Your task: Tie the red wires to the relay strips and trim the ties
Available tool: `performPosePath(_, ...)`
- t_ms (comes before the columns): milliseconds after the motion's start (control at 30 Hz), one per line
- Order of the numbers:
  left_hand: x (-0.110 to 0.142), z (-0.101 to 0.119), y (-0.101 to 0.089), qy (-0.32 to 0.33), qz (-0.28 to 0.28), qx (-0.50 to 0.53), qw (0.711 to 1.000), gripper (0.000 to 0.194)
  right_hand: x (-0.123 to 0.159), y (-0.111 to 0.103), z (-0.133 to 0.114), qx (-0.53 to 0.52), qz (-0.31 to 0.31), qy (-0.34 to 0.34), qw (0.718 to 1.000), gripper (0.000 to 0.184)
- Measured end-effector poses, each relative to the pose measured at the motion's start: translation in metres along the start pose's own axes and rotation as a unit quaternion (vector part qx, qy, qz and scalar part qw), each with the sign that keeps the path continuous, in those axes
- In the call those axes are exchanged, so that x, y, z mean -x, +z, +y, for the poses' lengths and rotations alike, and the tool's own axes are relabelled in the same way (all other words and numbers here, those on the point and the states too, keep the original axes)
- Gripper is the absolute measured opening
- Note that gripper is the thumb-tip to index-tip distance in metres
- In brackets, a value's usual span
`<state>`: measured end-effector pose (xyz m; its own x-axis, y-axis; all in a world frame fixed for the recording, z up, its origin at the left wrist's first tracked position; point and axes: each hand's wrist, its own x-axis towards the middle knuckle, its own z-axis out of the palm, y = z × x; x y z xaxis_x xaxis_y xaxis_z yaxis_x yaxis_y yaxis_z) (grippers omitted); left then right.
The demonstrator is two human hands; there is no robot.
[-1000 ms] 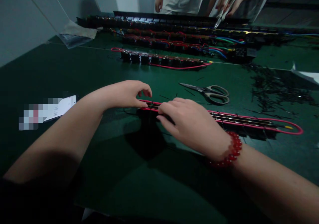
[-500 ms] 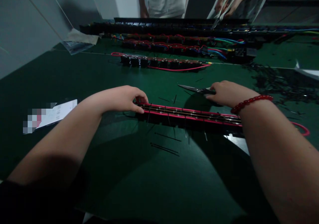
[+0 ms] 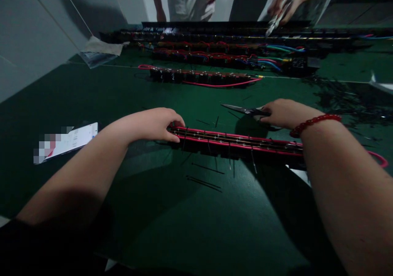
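Pinching the wired strip — left hand; right hand gripping scissors. Green tabletop under both — grey wall beyond the left hand.

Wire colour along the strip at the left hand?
Pinkish red wire; head view shows it best.

On the right wrist a bracelet of glossy red beads is worn, left hand, right hand and forearms are left bare, and the left elbow area is covered by a black sleeve, details lost in shadow.
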<state>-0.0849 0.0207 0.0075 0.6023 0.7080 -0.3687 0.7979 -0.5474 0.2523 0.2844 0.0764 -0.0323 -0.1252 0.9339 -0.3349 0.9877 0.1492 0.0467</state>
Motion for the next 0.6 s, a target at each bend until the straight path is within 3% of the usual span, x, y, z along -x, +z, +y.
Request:
performPosePath(267,-0.001,-0.002,0.002,0.017,0.005,-0.004,1.000,0.044,0.010,-0.002,-0.007,0.006,0.074,0.001,0.997,0.027)
performPosePath(600,-0.002,-0.003,0.006,0.026,0.016,-0.016,0.999,0.042,0.023,-0.013,-0.016,-0.059,0.072,-0.004,0.996,0.047)
